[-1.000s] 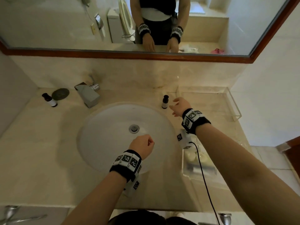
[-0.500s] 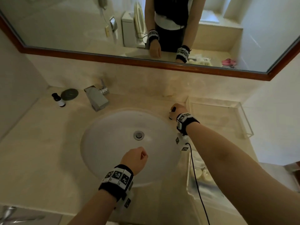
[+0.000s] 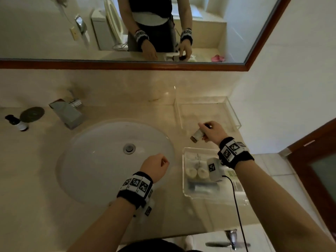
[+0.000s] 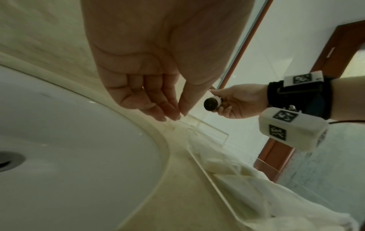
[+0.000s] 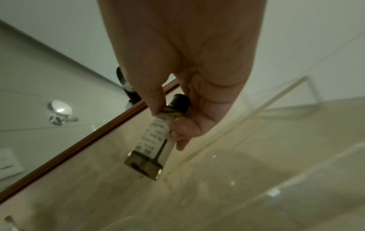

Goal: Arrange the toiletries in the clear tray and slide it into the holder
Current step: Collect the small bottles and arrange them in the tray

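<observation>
My right hand pinches a small dark-capped bottle with a white label and holds it tilted in the air. It hovers between the clear holder at the back right and the clear tray in front. In the right wrist view, thumb and fingers grip the bottle near its neck. The tray lies right of the sink with round white items and a dark tube in it. My left hand hangs over the basin, loosely curled and holding nothing. A second small bottle stands at the far left.
The oval white basin fills the counter's middle, with a chrome tap behind it and a dark round disc to the tap's left. A mirror runs along the back wall. A black cable trails from my right wrist over the tray.
My right hand has closed round the bottle that stood behind the basin's rim, lifted it and carried it right, to a spot above the tray's far end. The left hand has stayed over the basin.
</observation>
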